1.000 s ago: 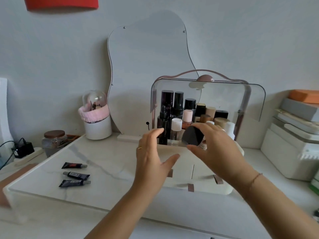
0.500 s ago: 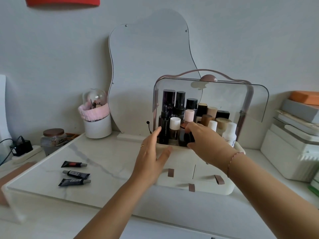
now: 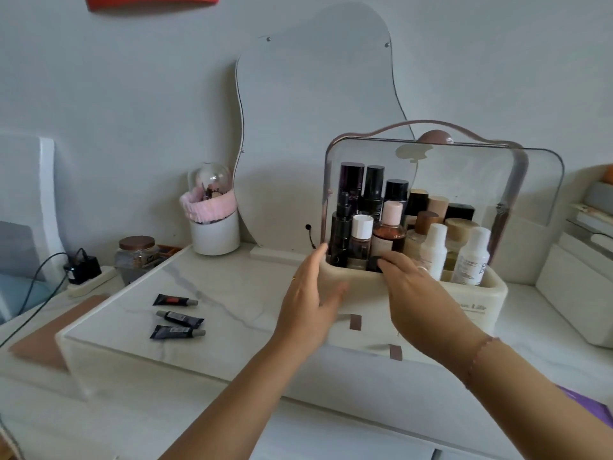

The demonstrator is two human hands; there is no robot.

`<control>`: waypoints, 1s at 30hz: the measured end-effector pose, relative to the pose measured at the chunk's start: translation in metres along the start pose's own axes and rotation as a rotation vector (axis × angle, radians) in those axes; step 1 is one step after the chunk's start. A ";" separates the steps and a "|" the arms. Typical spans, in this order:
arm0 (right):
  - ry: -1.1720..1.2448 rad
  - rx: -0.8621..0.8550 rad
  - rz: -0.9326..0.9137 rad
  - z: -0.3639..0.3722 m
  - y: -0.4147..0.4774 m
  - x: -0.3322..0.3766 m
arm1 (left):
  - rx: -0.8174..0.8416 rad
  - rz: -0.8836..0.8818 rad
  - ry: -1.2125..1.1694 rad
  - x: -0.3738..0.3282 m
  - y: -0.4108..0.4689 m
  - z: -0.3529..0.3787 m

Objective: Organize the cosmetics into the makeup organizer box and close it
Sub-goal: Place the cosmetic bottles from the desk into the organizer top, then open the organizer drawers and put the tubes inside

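Pinching a black sponge (image 3: 374, 263) at the organizer box (image 3: 491, 293) front edge, right hand (image 3: 428, 303) fingers (image 3: 394, 260) curled on it, left hand (image 3: 306, 313) fingers (image 3: 315, 265) straight against the box's left corner, clear lid (image 3: 537, 180) raised, bottles (image 3: 361, 234) inside, three tubes (image 3: 179, 318) lying apart on the tabletop (image 3: 232, 287).

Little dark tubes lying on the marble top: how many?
3, lying left of the organizer box: rear tube with a red patch, middle tube, front tube. Others may hide inside the box.
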State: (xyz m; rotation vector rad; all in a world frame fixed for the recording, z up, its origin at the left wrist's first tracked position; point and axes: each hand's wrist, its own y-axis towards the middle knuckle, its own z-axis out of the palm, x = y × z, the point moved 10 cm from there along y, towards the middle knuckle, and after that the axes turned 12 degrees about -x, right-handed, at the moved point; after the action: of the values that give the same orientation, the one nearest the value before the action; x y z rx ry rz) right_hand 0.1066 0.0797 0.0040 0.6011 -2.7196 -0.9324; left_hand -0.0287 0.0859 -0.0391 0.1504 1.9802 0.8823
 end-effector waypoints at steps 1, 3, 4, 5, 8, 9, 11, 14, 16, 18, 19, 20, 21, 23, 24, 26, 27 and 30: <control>-0.004 -0.096 -0.029 -0.007 -0.005 0.005 | 0.001 0.002 0.012 0.005 -0.003 -0.007; 0.097 -0.299 -0.037 -0.023 -0.022 0.011 | -0.012 -0.014 0.060 0.022 -0.007 -0.027; 0.161 -0.367 -0.033 -0.027 -0.035 0.014 | -0.021 -0.035 0.087 0.034 -0.009 -0.039; 0.202 -0.405 -0.029 -0.026 -0.050 0.016 | -0.031 -0.059 0.114 0.046 -0.012 -0.051; 0.347 -0.430 0.164 -0.006 -0.092 -0.001 | -0.058 -0.123 0.137 0.071 -0.028 -0.075; 0.439 -0.445 0.331 0.003 -0.106 -0.020 | -0.053 -0.141 0.112 0.071 -0.036 -0.074; 0.681 -0.521 0.762 0.024 -0.136 -0.070 | -0.018 -0.219 -0.003 0.068 -0.053 -0.058; 1.061 -0.509 1.180 0.050 -0.160 -0.112 | 0.040 -0.470 -0.297 0.061 -0.076 -0.010; 1.162 -0.437 1.188 0.052 -0.155 -0.117 | 0.087 -0.634 -0.432 0.054 -0.084 0.023; 1.203 -0.368 1.177 0.052 -0.147 -0.115 | 0.104 -0.740 -0.498 0.050 -0.083 0.045; 1.198 -0.345 1.174 0.052 -0.144 -0.116 | 0.095 -0.773 -0.523 0.049 -0.081 0.051; 1.189 -0.330 1.173 0.053 -0.142 -0.116 | 0.080 -0.799 -0.553 0.049 -0.079 0.056; 1.181 -0.319 1.173 0.053 -0.140 -0.117 | 0.064 -0.820 -0.578 0.049 -0.077 0.058; 1.173 -0.317 1.170 0.054 -0.135 -0.118 | 0.037 -0.829 -0.595 0.048 -0.075 0.059; 1.172 -0.318 1.167 0.053 -0.133 -0.118 | 0.026 -0.819 -0.592 0.047 -0.075 0.059; 1.170 -0.328 1.159 0.052 -0.132 -0.116 | 0.001 -0.795 -0.581 0.045 -0.075 0.056; 1.162 -0.339 1.155 0.050 -0.133 -0.115 | -0.010 -0.790 -0.577 0.044 -0.076 0.053; 1.132 -0.359 1.134 0.041 -0.144 -0.109 | -0.008 -0.765 -0.561 0.041 -0.086 0.043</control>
State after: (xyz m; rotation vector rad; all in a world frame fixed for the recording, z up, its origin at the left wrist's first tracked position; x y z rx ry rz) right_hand 0.2365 0.0463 -0.1240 -0.4051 -1.3860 -0.4597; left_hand 0.0031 0.0632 -0.1361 -0.3200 1.3323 0.2929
